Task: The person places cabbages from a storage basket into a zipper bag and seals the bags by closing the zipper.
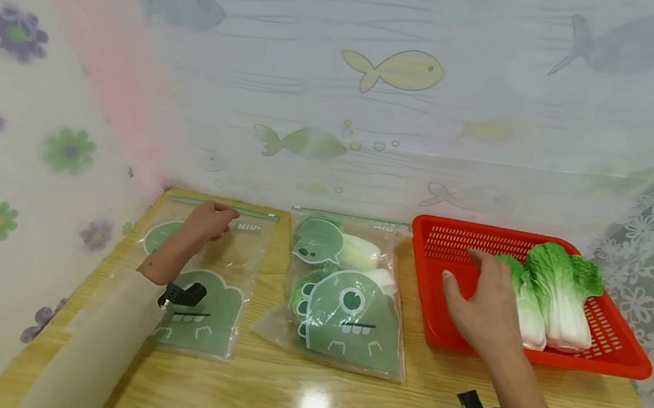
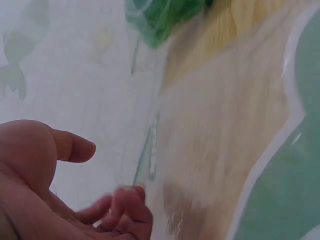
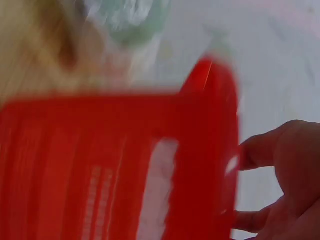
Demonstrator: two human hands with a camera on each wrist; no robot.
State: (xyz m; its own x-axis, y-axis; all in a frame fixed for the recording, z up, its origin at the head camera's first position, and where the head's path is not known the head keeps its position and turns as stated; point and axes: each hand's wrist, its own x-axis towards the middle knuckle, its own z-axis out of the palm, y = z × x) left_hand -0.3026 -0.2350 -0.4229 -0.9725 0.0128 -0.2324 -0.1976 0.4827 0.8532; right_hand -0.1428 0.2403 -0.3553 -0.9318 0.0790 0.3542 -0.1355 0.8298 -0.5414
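My left hand hovers over the upper part of a flat, clear zip bag printed with a green dinosaur. Its fingers are loosely bent with the thumb apart, and the left wrist view shows nothing between them. On the right, my right hand is over the left part of a red plastic basket, thumb and fingers spread, holding nothing. Beside that hand, Chinese cabbages with green leaves and white stems lie in the basket. Part of one is hidden behind the hand.
Between the hands lies a second dinosaur zip bag with Chinese cabbages inside. All of it sits on a wooden table. A fish-patterned curtain hangs behind, with flowered cloth on the left.
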